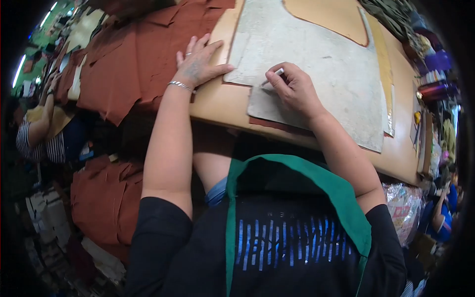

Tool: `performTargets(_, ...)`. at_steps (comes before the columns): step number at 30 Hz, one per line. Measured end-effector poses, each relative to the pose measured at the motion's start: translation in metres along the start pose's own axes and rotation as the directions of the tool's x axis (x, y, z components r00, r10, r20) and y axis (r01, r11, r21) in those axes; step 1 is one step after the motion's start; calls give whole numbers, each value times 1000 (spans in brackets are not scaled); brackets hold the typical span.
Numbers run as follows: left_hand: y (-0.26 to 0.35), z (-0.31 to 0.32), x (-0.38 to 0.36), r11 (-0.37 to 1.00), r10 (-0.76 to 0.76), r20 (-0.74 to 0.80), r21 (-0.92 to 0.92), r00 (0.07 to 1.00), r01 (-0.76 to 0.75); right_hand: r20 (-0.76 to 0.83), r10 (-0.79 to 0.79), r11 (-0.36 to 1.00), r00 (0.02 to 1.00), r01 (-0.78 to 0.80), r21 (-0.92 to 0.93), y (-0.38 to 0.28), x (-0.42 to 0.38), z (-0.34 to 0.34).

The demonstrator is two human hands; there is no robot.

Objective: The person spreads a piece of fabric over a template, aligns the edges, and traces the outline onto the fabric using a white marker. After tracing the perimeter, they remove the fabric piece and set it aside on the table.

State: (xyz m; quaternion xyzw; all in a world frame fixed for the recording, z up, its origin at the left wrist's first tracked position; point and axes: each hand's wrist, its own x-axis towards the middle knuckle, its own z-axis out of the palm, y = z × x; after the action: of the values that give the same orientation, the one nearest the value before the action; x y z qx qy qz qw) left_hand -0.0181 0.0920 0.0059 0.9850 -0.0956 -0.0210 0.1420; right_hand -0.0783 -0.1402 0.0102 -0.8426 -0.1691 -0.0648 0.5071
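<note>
While the flat grey pattern board (316, 64) is being pinned to the tabletop (222, 101) under the spread-open left hand (198, 62), a thin, light chalk stick (273, 78), probably brittle, is being pinched in the closed right hand (294, 89) at the board's near edge.

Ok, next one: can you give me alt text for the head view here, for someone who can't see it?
A person's right hand presses a small white marker against the edge of a grey pattern board on a tan table, while the left hand lies flat, fingers spread, beside the board. Rust-brown leather pieces are piled left of the table.
</note>
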Motion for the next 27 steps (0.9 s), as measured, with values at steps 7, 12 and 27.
performTargets(7,71,5,-24,936,346,-167,-5,923,-351,-469,273,961,840,-213,177,61,-77,-151)
performTargets(12,199,19,-65,726,686,99,-28,721,-687,-584,457,890,671,-345,299,86,-146,-228)
performTargets(27,229,40,-72,697,658,369,34,657,-717,-596,56,786,801,-403,-468,86,-177,-246)
